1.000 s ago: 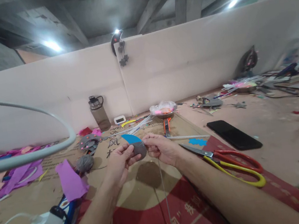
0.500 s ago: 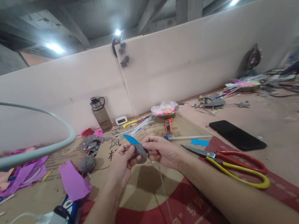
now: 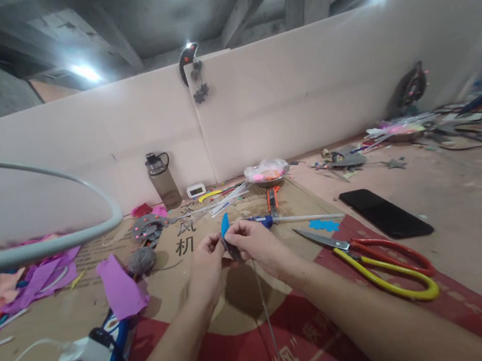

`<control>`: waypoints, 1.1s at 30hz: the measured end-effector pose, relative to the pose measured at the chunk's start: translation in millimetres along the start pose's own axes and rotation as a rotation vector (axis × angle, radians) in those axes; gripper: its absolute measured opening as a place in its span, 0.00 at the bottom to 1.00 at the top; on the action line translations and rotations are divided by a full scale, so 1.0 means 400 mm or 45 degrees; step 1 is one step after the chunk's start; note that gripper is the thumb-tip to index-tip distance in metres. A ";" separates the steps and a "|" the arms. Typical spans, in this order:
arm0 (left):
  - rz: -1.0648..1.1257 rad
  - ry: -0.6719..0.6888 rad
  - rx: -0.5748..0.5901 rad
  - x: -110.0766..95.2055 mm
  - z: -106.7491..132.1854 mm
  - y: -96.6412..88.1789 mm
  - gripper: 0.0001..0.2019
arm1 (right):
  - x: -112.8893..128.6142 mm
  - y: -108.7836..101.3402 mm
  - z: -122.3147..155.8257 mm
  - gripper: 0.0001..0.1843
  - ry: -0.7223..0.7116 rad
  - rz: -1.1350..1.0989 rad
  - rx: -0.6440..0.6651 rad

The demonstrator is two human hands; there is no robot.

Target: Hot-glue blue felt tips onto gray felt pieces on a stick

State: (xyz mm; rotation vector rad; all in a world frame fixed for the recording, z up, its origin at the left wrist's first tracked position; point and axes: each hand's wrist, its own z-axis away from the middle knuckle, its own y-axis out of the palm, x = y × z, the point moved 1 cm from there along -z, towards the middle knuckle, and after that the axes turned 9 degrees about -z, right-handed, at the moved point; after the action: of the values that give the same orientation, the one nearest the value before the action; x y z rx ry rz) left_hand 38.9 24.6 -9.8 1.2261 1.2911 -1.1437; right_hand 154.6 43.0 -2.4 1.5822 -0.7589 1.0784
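Two closed pinches: my left hand [image 3: 207,263] and right hand [image 3: 258,244] hold the blue-and-grey cutout [image 3: 225,225], now edge-on, probably easing rim work.

Head-worn view, forward and down over hands [image 3: 258,245]

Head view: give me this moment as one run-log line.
left hand: holding blue and grey piece | right hand: pinching it | string: below right hand | scissors: on cardboard | phone: on table

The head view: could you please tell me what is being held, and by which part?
The left hand and right hand pinch the blue-and-grey piece near its middle, blue tip uppermost.
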 end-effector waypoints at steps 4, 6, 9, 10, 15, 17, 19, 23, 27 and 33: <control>0.147 -0.010 0.076 -0.022 0.014 0.007 0.14 | 0.005 -0.005 -0.002 0.09 -0.081 0.032 -0.047; 0.137 -0.006 0.096 -0.027 0.018 0.010 0.14 | 0.009 -0.008 -0.004 0.10 -0.097 0.027 -0.069; 0.018 -0.002 0.072 -0.023 0.020 0.012 0.18 | 0.009 -0.011 -0.006 0.11 -0.103 0.023 -0.060; -0.009 -0.001 0.055 -0.021 0.020 0.012 0.18 | 0.009 -0.012 -0.006 0.11 -0.107 0.025 -0.050; 0.028 0.009 0.003 -0.023 0.016 0.010 0.15 | 0.006 -0.009 -0.004 0.09 -0.145 0.062 -0.030; 0.065 0.014 -0.014 -0.028 0.016 0.009 0.14 | 0.006 -0.008 -0.002 0.08 -0.162 0.093 -0.046; 0.111 0.013 -0.028 -0.031 0.015 0.008 0.14 | 0.006 -0.007 -0.001 0.07 -0.181 0.132 -0.061; 0.178 0.007 -0.043 -0.026 0.010 0.006 0.14 | 0.003 -0.010 -0.003 0.07 -0.209 0.186 -0.057; 0.170 0.006 -0.092 -0.014 0.002 -0.001 0.15 | 0.003 -0.010 -0.004 0.07 -0.221 0.203 -0.037; 0.232 -0.037 -0.157 -0.009 -0.013 -0.009 0.14 | 0.002 0.000 0.001 0.05 -0.221 0.251 -0.019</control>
State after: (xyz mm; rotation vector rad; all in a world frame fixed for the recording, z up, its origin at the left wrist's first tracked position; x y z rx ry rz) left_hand 35.0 29.3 -6.0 1.2042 1.1844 -0.9349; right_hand 155.1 42.7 -1.7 1.6284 -1.0550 1.0819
